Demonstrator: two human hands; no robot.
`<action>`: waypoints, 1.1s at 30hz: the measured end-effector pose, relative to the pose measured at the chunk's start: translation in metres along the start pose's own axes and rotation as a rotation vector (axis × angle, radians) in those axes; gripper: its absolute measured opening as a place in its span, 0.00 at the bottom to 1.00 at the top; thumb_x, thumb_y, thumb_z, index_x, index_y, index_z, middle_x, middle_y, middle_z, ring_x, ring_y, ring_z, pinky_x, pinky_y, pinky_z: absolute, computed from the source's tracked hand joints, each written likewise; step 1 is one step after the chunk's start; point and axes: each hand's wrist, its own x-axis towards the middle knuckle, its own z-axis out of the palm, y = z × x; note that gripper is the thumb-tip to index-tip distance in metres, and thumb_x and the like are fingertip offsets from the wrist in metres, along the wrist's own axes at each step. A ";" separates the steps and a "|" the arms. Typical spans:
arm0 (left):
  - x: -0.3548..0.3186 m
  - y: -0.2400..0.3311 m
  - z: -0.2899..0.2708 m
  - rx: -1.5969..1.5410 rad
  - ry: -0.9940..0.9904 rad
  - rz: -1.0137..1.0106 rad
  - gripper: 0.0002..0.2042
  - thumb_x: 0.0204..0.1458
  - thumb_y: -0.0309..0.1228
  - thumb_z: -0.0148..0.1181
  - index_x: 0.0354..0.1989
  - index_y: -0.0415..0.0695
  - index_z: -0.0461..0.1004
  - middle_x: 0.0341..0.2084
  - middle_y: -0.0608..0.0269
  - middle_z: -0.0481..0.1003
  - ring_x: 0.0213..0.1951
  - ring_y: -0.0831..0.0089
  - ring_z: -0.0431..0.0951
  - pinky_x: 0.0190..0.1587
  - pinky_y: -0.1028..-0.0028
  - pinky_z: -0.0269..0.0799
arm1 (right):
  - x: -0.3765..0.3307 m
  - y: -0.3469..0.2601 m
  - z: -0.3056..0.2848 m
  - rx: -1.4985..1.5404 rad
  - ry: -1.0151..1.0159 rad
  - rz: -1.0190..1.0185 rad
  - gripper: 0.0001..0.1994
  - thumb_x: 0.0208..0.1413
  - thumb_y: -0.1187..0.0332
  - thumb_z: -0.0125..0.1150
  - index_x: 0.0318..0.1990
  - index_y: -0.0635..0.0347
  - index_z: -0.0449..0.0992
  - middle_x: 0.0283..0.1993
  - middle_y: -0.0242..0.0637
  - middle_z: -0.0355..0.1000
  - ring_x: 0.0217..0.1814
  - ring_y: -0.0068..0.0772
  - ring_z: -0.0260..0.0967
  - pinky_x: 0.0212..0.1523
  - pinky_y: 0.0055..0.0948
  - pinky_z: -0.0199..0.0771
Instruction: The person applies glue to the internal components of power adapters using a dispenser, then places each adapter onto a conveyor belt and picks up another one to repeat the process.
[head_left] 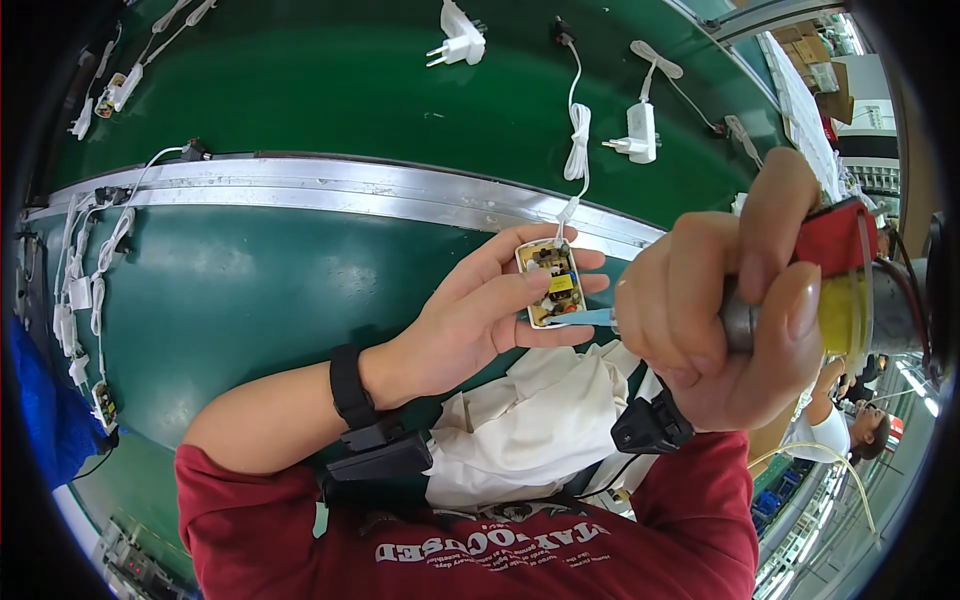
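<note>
My left hand holds an opened white power adapter, its fingers behind the shell and its thumb over the edge. Inside shows a circuit board with a yellow-wrapped transformer and small parts. My right hand is wrapped round a thick grey cylindrical dispensing tool with red and yellow parts at its rear. The tool's light-blue tapered nozzle reaches the lower end of the board; whether it touches cannot be made out. A white cable runs from the adapter's top up across the belt.
A metal rail divides my green worktop from a green belt. White adapters and a white plug lie on the belt. Cabled adapters gather at the left. A co-worker is at the right.
</note>
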 end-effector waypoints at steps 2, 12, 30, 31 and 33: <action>0.000 -0.001 -0.001 -0.017 -0.007 0.012 0.18 0.61 0.27 0.40 0.59 0.43 0.54 0.56 0.52 0.61 0.59 0.61 0.63 0.56 0.58 0.69 | 0.000 0.000 0.001 0.023 0.026 0.027 0.13 0.63 0.54 0.41 0.35 0.52 0.52 0.14 0.26 0.56 0.09 0.17 0.48 0.13 0.19 0.52; 0.000 -0.001 0.001 0.005 -0.012 0.015 0.18 0.61 0.28 0.40 0.59 0.43 0.54 0.56 0.52 0.61 0.59 0.61 0.63 0.55 0.58 0.69 | 0.000 -0.005 0.004 -0.191 0.108 0.008 0.14 0.63 0.54 0.41 0.43 0.55 0.54 0.14 0.26 0.55 0.10 0.16 0.48 0.13 0.19 0.51; 0.123 0.038 0.020 2.027 -0.135 0.726 0.21 0.49 0.28 0.55 0.49 0.33 0.60 0.39 0.50 0.67 0.41 0.58 0.71 0.40 0.65 0.73 | -0.002 -0.017 0.015 0.084 0.287 0.036 0.14 0.60 0.57 0.47 0.40 0.57 0.56 0.10 0.25 0.49 0.07 0.16 0.42 0.09 0.20 0.44; 0.128 0.038 0.015 2.032 -0.137 0.733 0.21 0.49 0.28 0.55 0.49 0.33 0.60 0.39 0.50 0.67 0.41 0.58 0.71 0.40 0.65 0.73 | -0.001 -0.016 0.016 0.082 0.284 0.029 0.14 0.60 0.57 0.47 0.40 0.57 0.56 0.10 0.25 0.49 0.07 0.16 0.42 0.09 0.20 0.44; 0.135 0.039 0.004 2.043 -0.040 0.604 0.20 0.45 0.29 0.58 0.45 0.32 0.62 0.38 0.48 0.66 0.40 0.55 0.70 0.39 0.65 0.72 | 0.000 -0.016 0.016 0.075 0.277 0.014 0.13 0.60 0.58 0.48 0.40 0.57 0.57 0.10 0.25 0.49 0.07 0.16 0.41 0.09 0.20 0.43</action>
